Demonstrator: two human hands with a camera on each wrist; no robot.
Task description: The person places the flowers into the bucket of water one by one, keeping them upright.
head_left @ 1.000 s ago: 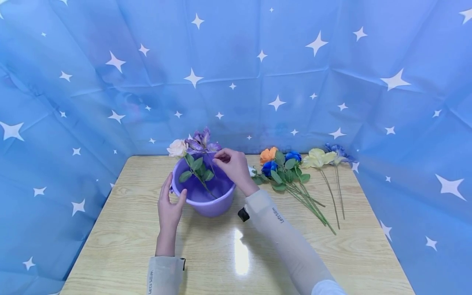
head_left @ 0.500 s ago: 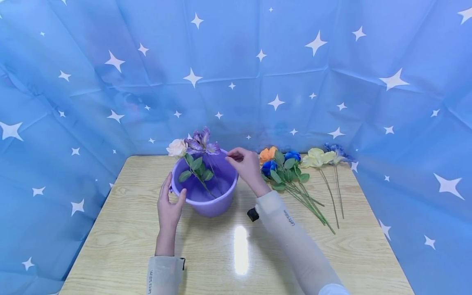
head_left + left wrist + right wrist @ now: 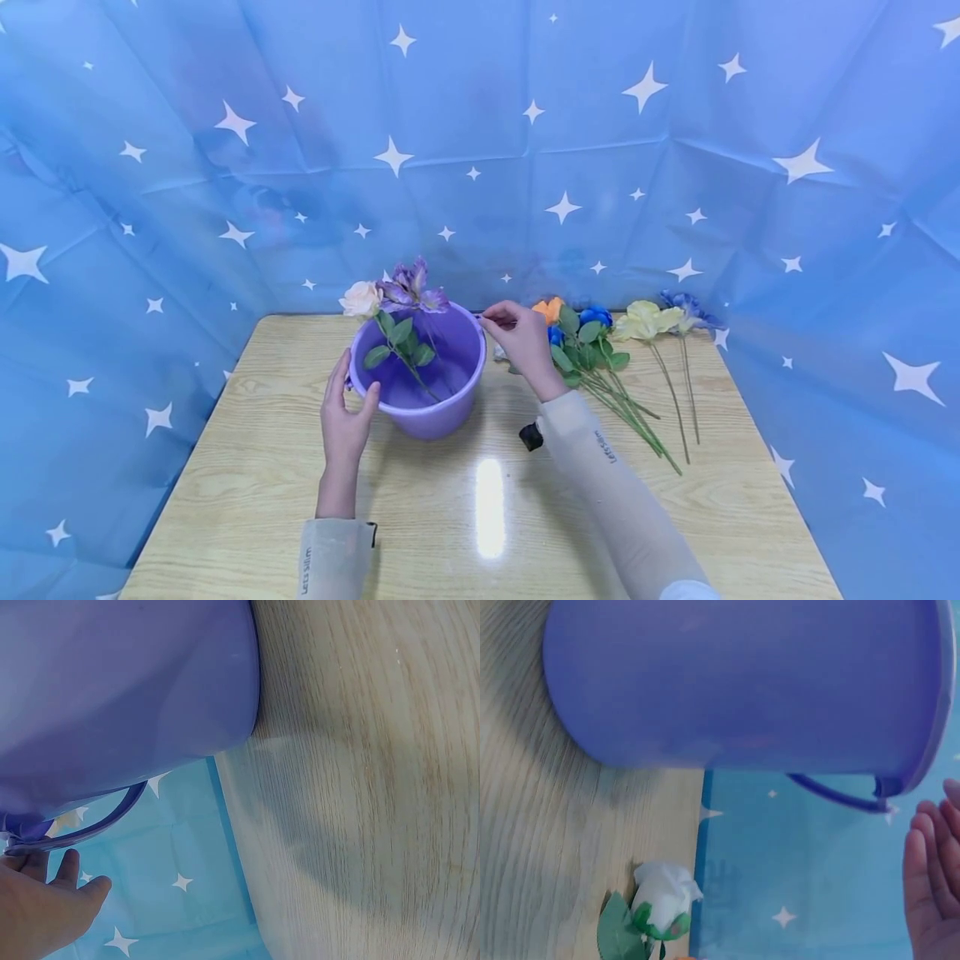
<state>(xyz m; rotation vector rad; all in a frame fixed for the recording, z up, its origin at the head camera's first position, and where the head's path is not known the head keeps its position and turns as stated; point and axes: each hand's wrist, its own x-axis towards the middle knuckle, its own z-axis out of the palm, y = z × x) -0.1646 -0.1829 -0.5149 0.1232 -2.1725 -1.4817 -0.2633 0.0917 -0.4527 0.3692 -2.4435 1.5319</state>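
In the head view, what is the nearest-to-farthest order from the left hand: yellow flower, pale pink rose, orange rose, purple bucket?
From the left hand:
1. Purple bucket: right beside the hand.
2. Pale pink rose: at the bucket's far left rim.
3. Orange rose: beyond the bucket's right side.
4. Yellow flower: farther right.

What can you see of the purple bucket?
The purple bucket looks like smooth plastic, round, with a thick rim and a lowered, curved handle. It stands upright on the wooden table, holding a pale rose and a purple flower. The left hand rests against its rim; the right hand is near the opposite side, contact unclear.
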